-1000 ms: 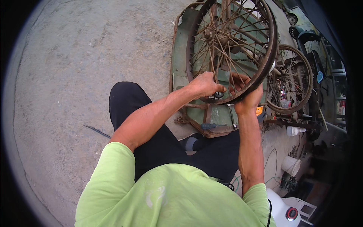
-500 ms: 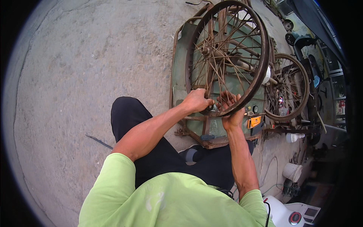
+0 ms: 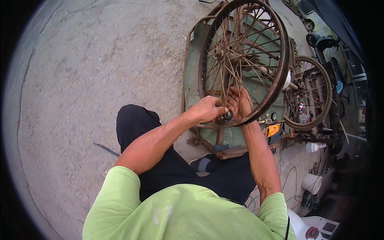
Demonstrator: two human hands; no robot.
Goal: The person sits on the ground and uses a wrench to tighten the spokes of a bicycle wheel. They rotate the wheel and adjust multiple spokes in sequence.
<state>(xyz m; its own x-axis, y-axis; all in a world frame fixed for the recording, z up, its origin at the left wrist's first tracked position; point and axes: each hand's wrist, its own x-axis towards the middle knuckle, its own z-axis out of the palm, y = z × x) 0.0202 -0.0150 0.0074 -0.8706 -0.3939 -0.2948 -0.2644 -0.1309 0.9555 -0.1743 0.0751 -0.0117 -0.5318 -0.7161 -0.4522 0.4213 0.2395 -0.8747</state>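
A rusty spoked wheel without a tyre stands tilted in front of me. At its lower rim, my left hand is closed, thumb and finger pinching a small round black spoke wrench among the spoke ends. My right hand reaches behind the near rim from the right. Its fingers are stretched out and slightly apart beside the rusty spokes, and it appears to hold nothing. The rim hides part of its wrist.
Behind the wheel lies a green metal cart body. A second spoked wheel stands to the right. An orange item and a dark-handled tool lie near the cart's edge. Farther right is a white bucket. A thin rod lies on the concrete.
My right hand has moved up and deeper behind the rim, its fingers straightening along the spokes. My left hand stays at the lower rim, and the black wrench now shows more plainly.
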